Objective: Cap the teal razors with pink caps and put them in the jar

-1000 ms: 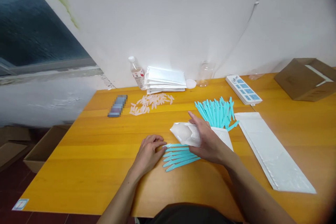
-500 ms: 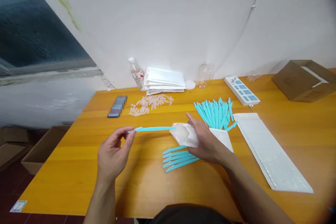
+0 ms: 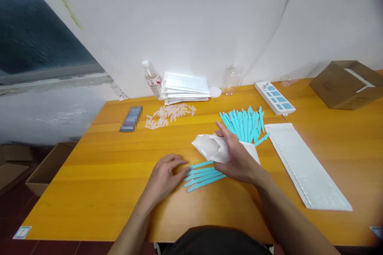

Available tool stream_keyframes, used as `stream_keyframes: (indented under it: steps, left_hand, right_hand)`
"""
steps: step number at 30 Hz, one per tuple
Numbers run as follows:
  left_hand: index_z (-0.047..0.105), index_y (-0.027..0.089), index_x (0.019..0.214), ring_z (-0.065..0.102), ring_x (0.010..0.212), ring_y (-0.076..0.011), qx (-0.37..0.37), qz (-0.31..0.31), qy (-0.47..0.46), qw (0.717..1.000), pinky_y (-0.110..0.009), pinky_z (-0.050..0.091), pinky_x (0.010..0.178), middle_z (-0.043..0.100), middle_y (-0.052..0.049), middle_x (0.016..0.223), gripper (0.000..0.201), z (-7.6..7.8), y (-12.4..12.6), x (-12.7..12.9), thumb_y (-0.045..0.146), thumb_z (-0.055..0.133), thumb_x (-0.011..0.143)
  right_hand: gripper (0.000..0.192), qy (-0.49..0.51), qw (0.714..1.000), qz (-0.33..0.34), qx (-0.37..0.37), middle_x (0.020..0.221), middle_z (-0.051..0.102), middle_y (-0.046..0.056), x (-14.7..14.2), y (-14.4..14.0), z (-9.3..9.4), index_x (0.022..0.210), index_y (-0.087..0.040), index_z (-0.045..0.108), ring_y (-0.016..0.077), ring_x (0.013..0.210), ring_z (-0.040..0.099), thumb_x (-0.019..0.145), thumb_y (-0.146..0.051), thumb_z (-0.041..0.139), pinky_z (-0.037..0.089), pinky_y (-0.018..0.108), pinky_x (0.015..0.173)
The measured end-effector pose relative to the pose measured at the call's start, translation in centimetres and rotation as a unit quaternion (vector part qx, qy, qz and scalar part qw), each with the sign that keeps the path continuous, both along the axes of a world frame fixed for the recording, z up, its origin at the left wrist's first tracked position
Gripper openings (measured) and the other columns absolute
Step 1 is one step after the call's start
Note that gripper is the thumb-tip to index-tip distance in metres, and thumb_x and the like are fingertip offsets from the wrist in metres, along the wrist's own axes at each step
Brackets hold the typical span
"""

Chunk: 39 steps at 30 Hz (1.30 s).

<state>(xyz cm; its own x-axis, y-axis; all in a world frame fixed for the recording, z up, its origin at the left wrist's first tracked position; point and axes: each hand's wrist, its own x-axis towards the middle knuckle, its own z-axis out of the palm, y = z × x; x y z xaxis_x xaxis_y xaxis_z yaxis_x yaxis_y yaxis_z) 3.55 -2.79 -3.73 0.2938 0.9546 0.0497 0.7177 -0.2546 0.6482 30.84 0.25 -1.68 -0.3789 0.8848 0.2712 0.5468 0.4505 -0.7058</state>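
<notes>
Resting on the tabletop (image 3: 104,175), the left hand (image 3: 166,177) touches a row of teal sticks (image 3: 202,175), fingers loosely spread; the right hand (image 3: 239,159) grips an open white pouch (image 3: 211,147) just above them.

Bare wood lay open across the table's (image 3: 89,191) near-left corner and along its left edge, nothing standing there. Toward the far edge, a phone (image 3: 131,118) and a scatter of pale caps (image 3: 169,113) blocked the way, with a bottle (image 3: 150,79), stacked white packets (image 3: 185,88) and a clear jar (image 3: 231,81) lined against the wall. Mid-table was crowded: the left hand (image 3: 165,178) touched a row of teal sticks (image 3: 201,175), the right hand (image 3: 237,158) gripped a white pouch (image 3: 211,148), a teal pile (image 3: 243,124) just behind. A flat white bag (image 3: 305,171) barred the right side; beyond it, a power strip (image 3: 274,98) and a cardboard box (image 3: 347,84) filled the far-right corner.
</notes>
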Motion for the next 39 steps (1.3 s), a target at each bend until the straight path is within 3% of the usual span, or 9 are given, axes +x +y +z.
stream_keyframes:
  steps: [5, 13, 17, 22, 27, 30, 34, 36, 39]
  left_hand:
    - [0.073, 0.024, 0.094, 0.062, 0.096, -0.0227, -0.02, 0.001, 0.05, 0.999, -0.037, 0.048, 0.087, 0.069, -0.005, 0.099, 0.016, -2.2, -0.1, 0.8, 0.03, 0.059, 0.093]
    - [0.066, 0.023, 0.105, 0.061, 0.1, -0.0235, 0.005, -0.006, 0.04, 0.999, -0.037, 0.046, 0.089, 0.067, -0.007, 0.106, 0.017, -2.4, -0.5, 1.2, 0.033, 0.057, 0.095]
    - [0.065, 0.022, 0.093, 0.062, 0.091, -0.0221, -0.005, -0.004, 0.039, 0.999, -0.036, 0.047, 0.084, 0.067, -0.006, 0.095, 0.018, -2.6, -0.5, 0.9, 0.029, 0.05, 0.098]
    - [0.065, 0.024, 0.11, 0.061, 0.101, -0.0239, 0.005, -0.001, 0.047, 0.999, -0.037, 0.047, 0.088, 0.067, -0.007, 0.107, 0.019, -2.5, -0.5, 1.1, 0.032, 0.057, 0.095]
    - [0.064, 0.021, 0.094, 0.062, 0.088, -0.0211, -0.008, 0.005, 0.023, 1.0, -0.034, 0.049, 0.08, 0.068, -0.005, 0.093, 0.014, -2.4, -0.2, 0.9, 0.029, 0.054, 0.096]
    - [0.066, 0.021, 0.096, 0.064, 0.083, -0.0182, 0.015, 0.084, -0.066, 0.994, -0.03, 0.05, 0.077, 0.07, -0.004, 0.091, 0.017, -1.1, -0.3, -1.5, 0.035, 0.056, 0.096]
    - [0.068, 0.02, 0.101, 0.066, 0.086, -0.0168, 0.162, 0.245, -0.17, 0.941, -0.028, 0.052, 0.08, 0.071, -0.004, 0.095, 0.019, 2.9, -0.4, -4.1, 0.037, 0.064, 0.092]
    - [0.069, 0.02, 0.1, 0.066, 0.086, -0.0167, 0.2, 0.225, -0.162, 0.94, -0.029, 0.053, 0.079, 0.071, -0.004, 0.094, 0.017, 4.8, -0.2, -2.9, 0.035, 0.064, 0.092]
    - [0.072, 0.022, 0.099, 0.066, 0.089, -0.0187, 0.182, 0.062, -0.104, 0.976, -0.033, 0.053, 0.083, 0.073, -0.006, 0.096, 0.017, 6.4, 0.5, 1.2, 0.033, 0.061, 0.094]
  right_hand:
    - [0.107, -0.032, 0.999, 0.019, -0.017, 0.142, 0.048, 0.016, -0.1, 0.0, -0.2, 0.159, -0.023, 0.008, 0.0345, 0.132, 0.047, 0.068, -0.015, 0.065, 0.034, 0.054, 0.11]
    - [0.106, -0.044, 0.999, 0.012, -0.01, 0.144, 0.047, 0.016, 0.1, 0.2, -0.4, 0.158, -0.023, 0.008, 0.0343, 0.132, 0.047, 0.069, -0.016, 0.064, 0.035, 0.054, 0.11]
    - [0.107, -0.041, 0.999, 0.009, -0.009, 0.143, 0.049, 0.016, 0.2, 0.2, -0.3, 0.159, -0.023, 0.008, 0.0345, 0.132, 0.047, 0.069, -0.015, 0.065, 0.035, 0.054, 0.11]
    - [0.107, -0.043, 0.999, 0.01, -0.008, 0.146, 0.046, 0.017, 0.2, 0.2, -0.4, 0.159, -0.023, 0.007, 0.0354, 0.134, 0.046, 0.07, -0.016, 0.065, 0.035, 0.056, 0.11]
    - [0.107, -0.037, 0.999, 0.008, -0.005, 0.145, 0.047, 0.017, 0.2, 0.2, -0.6, 0.159, -0.023, 0.007, 0.0351, 0.132, 0.047, 0.069, -0.015, 0.065, 0.035, 0.055, 0.11]
    - [0.108, -0.035, 0.999, 0.0, -0.01, 0.145, 0.047, 0.017, 0.3, 0.2, -0.6, 0.159, -0.024, 0.009, 0.0353, 0.132, 0.048, 0.068, -0.015, 0.065, 0.035, 0.056, 0.11]
    - [0.108, -0.04, 0.999, 0.004, -0.021, 0.146, 0.047, 0.017, 0.3, 0.3, -0.6, 0.159, -0.024, 0.008, 0.0354, 0.132, 0.048, 0.067, -0.014, 0.064, 0.035, 0.056, 0.11]
    - [0.109, -0.037, 0.999, 0.011, -0.019, 0.144, 0.048, 0.017, 0.1, 0.3, -0.6, 0.159, -0.024, 0.008, 0.0352, 0.131, 0.048, 0.067, -0.014, 0.064, 0.035, 0.056, 0.109]
    - [0.109, -0.021, 1.0, 0.019, -0.013, 0.143, 0.049, 0.016, -0.3, 0.1, -0.6, 0.159, -0.024, 0.008, 0.0344, 0.13, 0.049, 0.067, -0.014, 0.065, 0.037, 0.054, 0.109]
